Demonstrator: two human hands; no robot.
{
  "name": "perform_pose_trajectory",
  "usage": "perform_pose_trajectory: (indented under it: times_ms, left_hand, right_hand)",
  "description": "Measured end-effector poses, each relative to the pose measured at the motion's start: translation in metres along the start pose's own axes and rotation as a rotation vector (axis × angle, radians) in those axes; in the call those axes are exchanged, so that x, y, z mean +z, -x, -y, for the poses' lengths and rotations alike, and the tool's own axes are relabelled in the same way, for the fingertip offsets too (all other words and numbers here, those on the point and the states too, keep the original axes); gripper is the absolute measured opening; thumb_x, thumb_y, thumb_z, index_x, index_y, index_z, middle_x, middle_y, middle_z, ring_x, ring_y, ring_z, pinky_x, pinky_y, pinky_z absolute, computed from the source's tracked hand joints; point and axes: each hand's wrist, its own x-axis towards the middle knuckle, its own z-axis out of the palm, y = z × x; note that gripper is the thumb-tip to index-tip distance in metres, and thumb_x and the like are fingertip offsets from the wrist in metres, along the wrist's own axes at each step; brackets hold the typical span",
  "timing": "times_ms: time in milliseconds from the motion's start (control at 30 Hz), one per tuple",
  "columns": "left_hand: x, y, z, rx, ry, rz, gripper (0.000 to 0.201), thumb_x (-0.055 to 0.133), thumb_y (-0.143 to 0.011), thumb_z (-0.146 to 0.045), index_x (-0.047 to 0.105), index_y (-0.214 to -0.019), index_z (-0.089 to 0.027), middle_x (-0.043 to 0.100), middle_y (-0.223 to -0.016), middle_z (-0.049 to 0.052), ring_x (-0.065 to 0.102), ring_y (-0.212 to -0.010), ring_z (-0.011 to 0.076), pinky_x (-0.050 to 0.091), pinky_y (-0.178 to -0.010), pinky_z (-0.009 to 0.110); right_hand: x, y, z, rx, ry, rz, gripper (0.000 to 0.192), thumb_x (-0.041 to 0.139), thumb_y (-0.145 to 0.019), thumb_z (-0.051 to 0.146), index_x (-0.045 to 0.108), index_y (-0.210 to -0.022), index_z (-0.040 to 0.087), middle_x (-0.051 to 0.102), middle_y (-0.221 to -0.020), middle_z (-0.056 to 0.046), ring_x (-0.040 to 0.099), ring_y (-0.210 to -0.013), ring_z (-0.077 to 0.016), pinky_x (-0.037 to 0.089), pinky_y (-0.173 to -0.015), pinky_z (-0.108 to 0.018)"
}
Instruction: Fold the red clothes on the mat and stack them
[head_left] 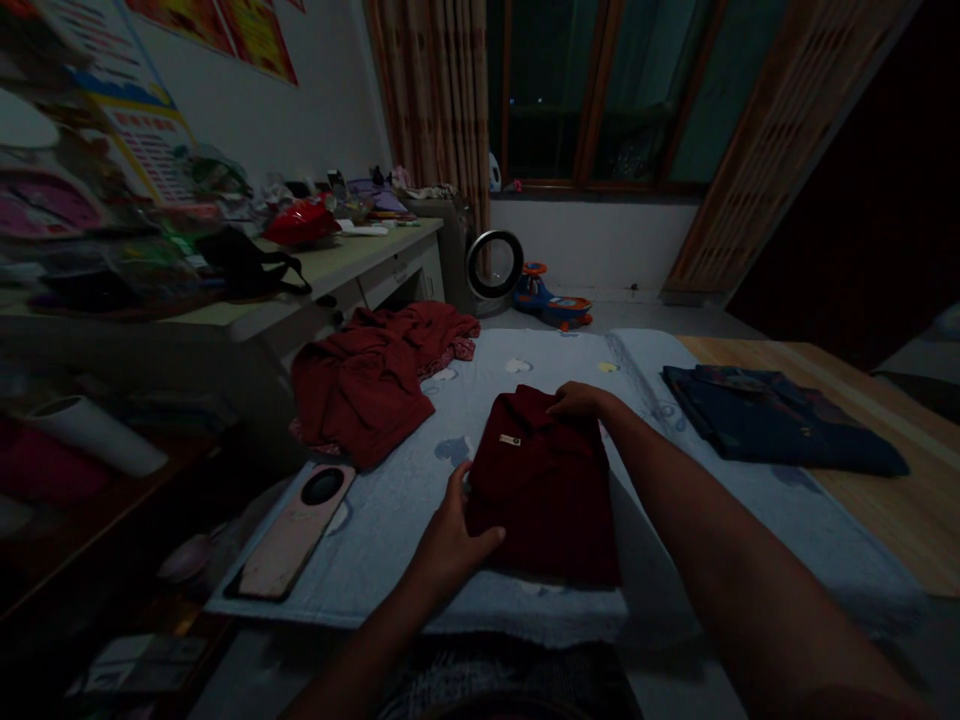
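Observation:
A dark red shirt point(551, 500), folded into a rough rectangle with a small pale label near its collar, lies in front of me on a light blue blanket point(405, 530). My left hand point(459, 535) touches the shirt's left edge, thumb over the cloth and spread apart from the fingers. At the far right corner, by the collar, my right hand point(581, 400) is closed on the fabric; some of its fingertips are hidden. Beyond my left hand is a loose heap of rust-red clothing point(367, 380). To the right rests a folded dark blue garment point(780, 415).
A pink phone-like object point(296, 535) with a round dark disc lies at the blanket's left edge. A cluttered desk point(352, 265) runs along the left wall. Further back stand a washing machine with its round door point(495, 265) open and a blue ride-on toy point(551, 300).

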Motion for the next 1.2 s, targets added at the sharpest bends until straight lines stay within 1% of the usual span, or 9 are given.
perform_pose_trajectory:
  times_ms: [167,300,433,533,733,833,933,1067,1200]
  left_hand:
    - [0.009,0.003,-0.006,-0.056,0.433,-0.152,0.083,0.071,-0.069,-0.023,0.030,-0.141,-0.025,0.061,-0.117,0.010,0.066,-0.098,0.0237,0.053,-0.084,0.037]
    - [0.005,-0.012,-0.016,-0.109,0.675,-0.331,0.069,0.070,-0.070,-0.020,0.042,-0.132,-0.026,0.065,-0.104,0.005,0.068,-0.086,0.0188,0.053,-0.079,0.033]
    - [-0.001,-0.043,-0.031,-0.092,0.770,-0.437,0.057,0.068,-0.076,-0.021,0.046,-0.128,-0.025,0.066,-0.096,0.003,0.068,-0.081,0.0149,0.053,-0.080,0.030]
    - [0.000,-0.068,-0.043,-0.057,0.736,-0.392,0.052,0.067,-0.079,-0.022,0.047,-0.127,-0.024,0.066,-0.093,0.003,0.067,-0.076,0.0138,0.054,-0.078,0.030]
    - [0.012,-0.122,-0.046,-0.017,0.558,-0.238,0.045,0.065,-0.080,-0.026,0.051,-0.122,-0.020,0.067,-0.085,0.002,0.065,-0.066,0.0130,0.053,-0.068,0.027]
    - [0.016,-0.147,-0.029,-0.016,0.284,-0.198,0.040,0.062,-0.082,-0.030,0.054,-0.118,-0.017,0.068,-0.083,0.003,0.065,-0.067,0.0141,0.052,-0.067,0.027]
    - [0.016,-0.161,-0.012,-0.035,-0.044,-0.203,0.034,0.060,-0.082,-0.027,0.057,-0.113,-0.016,0.069,-0.088,0.006,0.066,-0.078,0.0177,0.052,-0.073,0.029]
    - [0.011,-0.159,-0.008,0.059,-0.415,-0.263,0.032,0.058,-0.083,-0.029,0.058,-0.113,-0.016,0.066,-0.107,0.012,0.063,-0.102,0.0243,0.048,-0.090,0.037]
    - [0.020,-0.133,-0.031,0.267,-0.731,-0.399,0.038,0.048,-0.089,-0.029,0.054,-0.123,-0.013,0.055,-0.129,0.017,0.051,-0.122,0.0286,0.041,-0.102,0.044]
  right_hand:
    - [-0.011,0.013,-0.008,0.007,-0.012,-0.013,0.036,0.070,-0.075,0.041,0.072,-0.098,0.013,0.073,-0.094,-0.008,0.066,-0.075,-0.0178,0.045,-0.060,-0.023]
    - [-0.013,0.048,-0.023,0.009,-0.127,-0.120,0.036,0.067,-0.078,0.046,0.071,-0.092,0.013,0.073,-0.087,-0.007,0.065,-0.074,-0.0180,0.043,-0.058,-0.022]
    - [-0.002,0.097,-0.040,0.038,-0.421,-0.242,0.036,0.063,-0.081,0.047,0.069,-0.093,0.013,0.073,-0.088,-0.008,0.066,-0.077,-0.0203,0.045,-0.059,-0.024]
    - [0.014,0.128,-0.050,0.078,-0.599,-0.328,0.040,0.063,-0.080,0.047,0.065,-0.104,0.015,0.072,-0.096,-0.008,0.067,-0.080,-0.0219,0.048,-0.063,-0.026]
    - [0.056,0.156,-0.067,0.178,-0.593,-0.610,0.044,0.062,-0.079,0.045,0.059,-0.113,0.017,0.070,-0.101,-0.008,0.066,-0.089,-0.0233,0.049,-0.072,-0.030]
    - [0.076,0.156,-0.067,0.300,-0.482,-0.624,0.046,0.059,-0.081,0.046,0.054,-0.114,0.015,0.069,-0.103,-0.011,0.066,-0.091,-0.0243,0.048,-0.074,-0.031]
    - [0.090,0.154,-0.064,0.399,-0.326,-0.559,0.050,0.055,-0.085,0.048,0.050,-0.119,0.012,0.068,-0.103,-0.015,0.066,-0.092,-0.0278,0.047,-0.075,-0.033]
    - [0.090,0.156,-0.063,0.413,-0.177,-0.547,0.063,0.051,-0.087,0.052,0.042,-0.131,0.009,0.065,-0.111,-0.021,0.064,-0.099,-0.0315,0.046,-0.079,-0.038]
    - [0.077,0.161,-0.049,0.340,-0.020,-0.821,0.060,0.046,-0.090,0.044,0.039,-0.137,0.007,0.058,-0.123,-0.023,0.056,-0.113,-0.0331,0.043,-0.091,-0.044]
